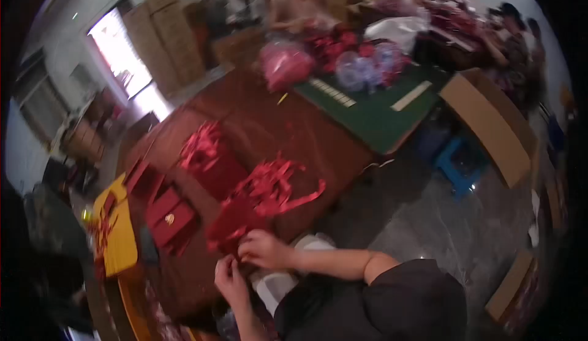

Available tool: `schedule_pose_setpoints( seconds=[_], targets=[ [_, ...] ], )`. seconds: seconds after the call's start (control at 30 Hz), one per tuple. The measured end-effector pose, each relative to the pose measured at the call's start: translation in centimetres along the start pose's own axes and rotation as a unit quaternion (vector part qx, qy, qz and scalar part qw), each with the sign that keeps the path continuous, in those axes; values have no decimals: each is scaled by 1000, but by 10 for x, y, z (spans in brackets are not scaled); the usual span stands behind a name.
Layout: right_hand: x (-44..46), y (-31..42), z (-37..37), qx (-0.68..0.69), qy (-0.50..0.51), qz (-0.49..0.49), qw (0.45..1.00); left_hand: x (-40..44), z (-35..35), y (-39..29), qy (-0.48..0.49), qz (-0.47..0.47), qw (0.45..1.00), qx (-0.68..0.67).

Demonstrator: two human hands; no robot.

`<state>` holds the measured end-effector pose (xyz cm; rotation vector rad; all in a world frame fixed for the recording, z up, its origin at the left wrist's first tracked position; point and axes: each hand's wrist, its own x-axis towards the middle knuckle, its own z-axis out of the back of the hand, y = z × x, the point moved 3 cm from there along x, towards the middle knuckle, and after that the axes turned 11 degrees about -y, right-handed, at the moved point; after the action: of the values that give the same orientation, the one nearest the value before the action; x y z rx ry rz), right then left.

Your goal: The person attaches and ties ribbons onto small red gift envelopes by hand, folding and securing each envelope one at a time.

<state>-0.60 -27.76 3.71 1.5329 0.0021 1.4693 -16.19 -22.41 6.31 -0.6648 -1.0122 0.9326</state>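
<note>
probably, the red piece [228, 223] at the table's [334, 139] near edge is light and fairly stiff, the ribbons [269, 188] beside it soft, slippery; grip its edge. your right hand [262, 250] curls at it, left hand [231, 281] just beside; you can't tell whether either pinches.

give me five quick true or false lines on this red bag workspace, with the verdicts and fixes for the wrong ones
1. The left hand and right hand are stretched far apart. False: they are close together, next to a red piece.
2. A gold-coloured emblem is on a red case to the left of the hands in the picture. True.
3. The stool on the floor is yellow. False: it is blue.
4. The pink plastic bag lies on the floor. False: it sits up at the far part of the work surface.
5. Red strips lie on the yellow sheet. True.
</note>
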Motion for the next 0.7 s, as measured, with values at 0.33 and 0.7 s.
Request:
schedule_pose_setpoints(
  seconds=[0.33, 0.7],
  targets=[
    [-14, 2, 40, -159, -13, 134, 978, -11, 7, 7, 4, 144, 984, -104],
    [5, 4, 48, -219, -36, 233, 947, -3, 31, 4, 4, 168, 977, -128]
  ],
)
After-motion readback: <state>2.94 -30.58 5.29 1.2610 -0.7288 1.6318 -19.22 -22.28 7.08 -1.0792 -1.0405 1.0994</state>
